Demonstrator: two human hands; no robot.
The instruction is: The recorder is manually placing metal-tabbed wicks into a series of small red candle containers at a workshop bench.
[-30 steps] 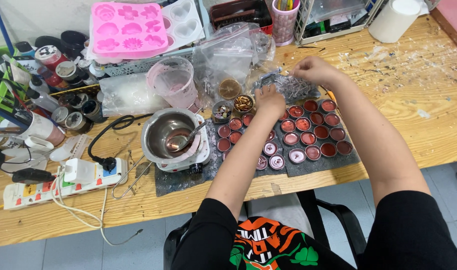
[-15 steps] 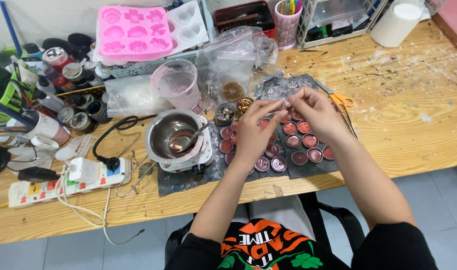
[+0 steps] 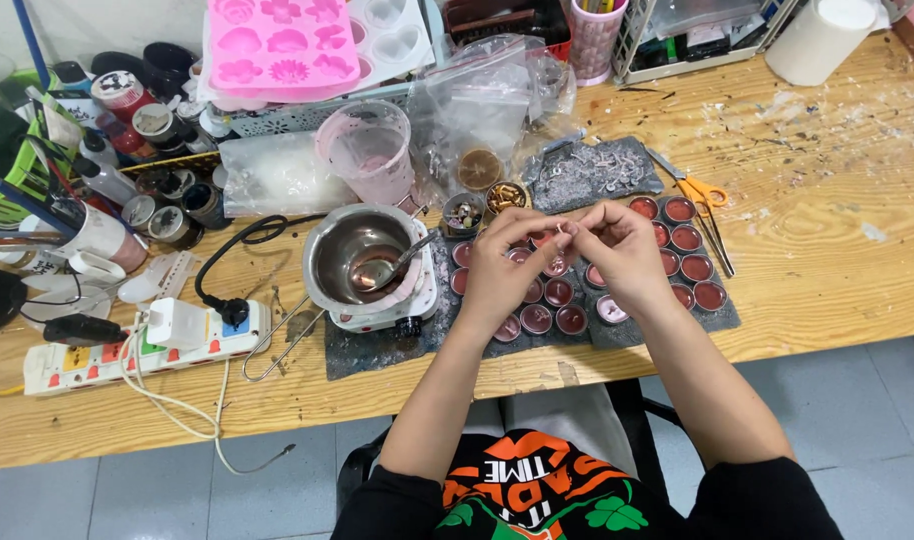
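My left hand (image 3: 502,265) and my right hand (image 3: 627,255) meet above rows of small round tins (image 3: 689,238) filled with dark red wax. The fingertips of both hands pinch one small pale piece (image 3: 567,232); it is too small to make out. The tins stand on a dark mat (image 3: 722,318) on the wooden table (image 3: 837,250). Some tins are hidden under my hands. Left of my left hand stands a metal melting pot (image 3: 362,262) with a spoon (image 3: 392,268) in it.
A heap of small pale bits (image 3: 597,170) lies behind the tins, with orange-handled scissors (image 3: 699,192) to its right. A pink measuring cup (image 3: 367,150), plastic bags (image 3: 477,95), a pink mould (image 3: 277,40), jars (image 3: 162,215) and a power strip (image 3: 127,345) crowd the left.
My right hand came back from the far end of the mat and my left hand rose from the tins. Both now meet over the tins, pinching the small piece.
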